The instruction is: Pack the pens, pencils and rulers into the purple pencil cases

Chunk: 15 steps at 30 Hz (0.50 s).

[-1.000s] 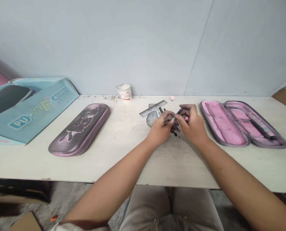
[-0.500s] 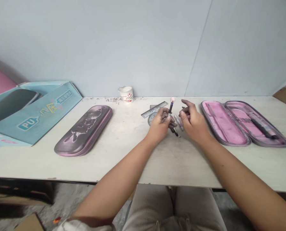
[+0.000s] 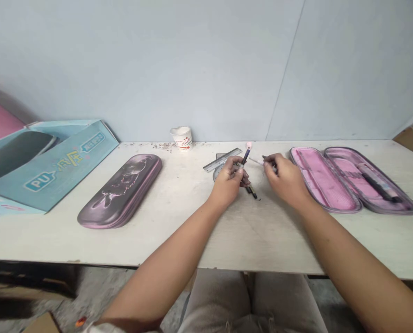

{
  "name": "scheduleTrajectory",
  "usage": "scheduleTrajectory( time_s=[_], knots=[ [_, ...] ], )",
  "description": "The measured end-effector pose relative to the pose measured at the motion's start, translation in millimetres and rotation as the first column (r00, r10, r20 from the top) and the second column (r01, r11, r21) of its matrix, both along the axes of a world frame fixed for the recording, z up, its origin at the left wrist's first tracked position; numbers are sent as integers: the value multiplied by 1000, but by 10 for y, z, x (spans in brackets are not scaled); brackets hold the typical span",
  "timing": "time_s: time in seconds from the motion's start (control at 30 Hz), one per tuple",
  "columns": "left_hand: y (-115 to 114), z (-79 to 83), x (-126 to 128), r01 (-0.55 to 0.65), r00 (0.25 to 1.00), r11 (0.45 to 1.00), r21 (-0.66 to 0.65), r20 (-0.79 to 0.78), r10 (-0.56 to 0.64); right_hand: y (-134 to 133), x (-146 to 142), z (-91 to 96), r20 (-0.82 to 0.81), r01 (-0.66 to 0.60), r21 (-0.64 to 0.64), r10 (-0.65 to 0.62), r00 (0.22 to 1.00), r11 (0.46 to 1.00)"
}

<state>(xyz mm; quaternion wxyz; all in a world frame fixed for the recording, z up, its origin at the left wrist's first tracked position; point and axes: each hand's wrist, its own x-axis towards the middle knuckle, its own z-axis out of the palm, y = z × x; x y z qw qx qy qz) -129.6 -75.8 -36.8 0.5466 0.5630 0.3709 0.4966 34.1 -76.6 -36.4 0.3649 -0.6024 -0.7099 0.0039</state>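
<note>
Pale wall (image 3: 158, 69) stands behind the white table (image 3: 178, 226) in my feed. From the left I see a blue box (image 3: 53, 171), a closed pencil case (image 3: 119, 194), a paper cup (image 3: 182, 140), then a ruler (image 3: 220, 161). Beside it my left hand (image 3: 227, 180) pinches a tilted dark pen (image 3: 246, 156); my right hand (image 3: 283, 173) pinches a slim pale item (image 3: 256, 161), near the open pencil case (image 3: 324, 185).

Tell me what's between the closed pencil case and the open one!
In the head view: a ruler, a protractor, a pink item, dark pens or pencils, the left hand gripping one, and the right hand pinching a slim pale stick.
</note>
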Motion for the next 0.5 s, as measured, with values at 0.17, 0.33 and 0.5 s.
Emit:
scheduleTrajectory(
  time_s=[0.17, 0.33, 0.5],
  knots=[
    [24, -32, -26, -35, 998, 999, 34, -47, 37, 3, 106, 118, -395, 35, 174, 37, 918, 984],
    [61, -101, -61, -44, 969, 993, 111, -236, 70, -7, 115, 133, -398, -4, 227, 96, 913, 974],
    [58, -92, -108, 15, 875, 975, 221, -475, 94, 24, 117, 110, -246, -123, 253, 187, 951, 960]
  ],
)
